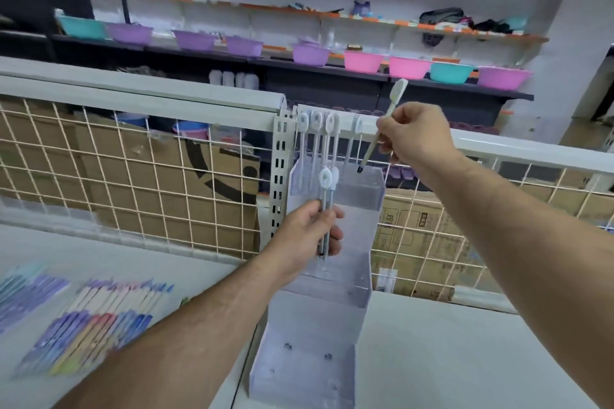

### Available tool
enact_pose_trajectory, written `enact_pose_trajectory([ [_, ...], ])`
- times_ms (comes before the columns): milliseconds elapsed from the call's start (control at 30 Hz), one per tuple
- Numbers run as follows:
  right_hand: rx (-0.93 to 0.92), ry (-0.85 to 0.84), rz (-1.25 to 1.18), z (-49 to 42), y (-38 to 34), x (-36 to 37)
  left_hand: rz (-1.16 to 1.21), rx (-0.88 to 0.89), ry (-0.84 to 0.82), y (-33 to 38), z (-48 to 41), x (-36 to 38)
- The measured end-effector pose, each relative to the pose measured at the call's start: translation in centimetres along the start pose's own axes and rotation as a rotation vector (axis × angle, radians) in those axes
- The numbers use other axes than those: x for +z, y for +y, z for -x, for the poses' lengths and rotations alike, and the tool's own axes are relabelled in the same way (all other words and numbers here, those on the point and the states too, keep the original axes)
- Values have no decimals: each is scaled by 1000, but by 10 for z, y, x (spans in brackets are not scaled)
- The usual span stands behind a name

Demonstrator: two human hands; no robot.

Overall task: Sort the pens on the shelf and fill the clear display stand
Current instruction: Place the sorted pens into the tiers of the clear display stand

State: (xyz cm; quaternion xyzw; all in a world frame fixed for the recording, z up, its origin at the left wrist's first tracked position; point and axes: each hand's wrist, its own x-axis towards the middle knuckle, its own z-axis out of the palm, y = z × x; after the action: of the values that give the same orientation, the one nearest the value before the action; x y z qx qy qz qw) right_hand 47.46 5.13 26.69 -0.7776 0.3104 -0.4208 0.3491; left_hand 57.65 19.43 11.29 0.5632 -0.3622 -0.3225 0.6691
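A clear stepped display stand (335, 282) stands on the white shelf, its tall back tier against the wire grid. Several white pens with round tops (315, 129) stand upright in that back tier. My right hand (412, 136) pinches one white pen (382, 129), tilted, its dark tip just above the back tier's right end. My left hand (309, 236) grips two white pens (327, 202) upright in front of the stand's middle tier. The lower tiers hold nothing.
Rows of coloured pens (99, 322) lie flat on the shelf at the left, with another pack (23, 295) further left. A white wire grid (133, 176) backs the shelf, with cardboard boxes behind. Coloured basins (362, 61) line a far shelf.
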Motion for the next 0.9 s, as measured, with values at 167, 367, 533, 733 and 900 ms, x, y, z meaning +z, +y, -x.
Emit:
enact_pose_trajectory([
  [167, -25, -14, 27, -16, 12, 7, 24, -10, 2, -1, 1, 0],
  [367, -63, -97, 114, -22, 22, 15, -12, -16, -3, -2, 1, 0],
  [533, -87, -177, 243, -17, 30, 23, -27, -10, -6, -5, 0, -1],
  [733, -147, -211, 394, -17, 22, 22, -3, -26, -36, -7, -3, -5],
  [900, -137, -251, 485, -7, 23, 29, 29, -19, -61, -7, -5, -6],
])
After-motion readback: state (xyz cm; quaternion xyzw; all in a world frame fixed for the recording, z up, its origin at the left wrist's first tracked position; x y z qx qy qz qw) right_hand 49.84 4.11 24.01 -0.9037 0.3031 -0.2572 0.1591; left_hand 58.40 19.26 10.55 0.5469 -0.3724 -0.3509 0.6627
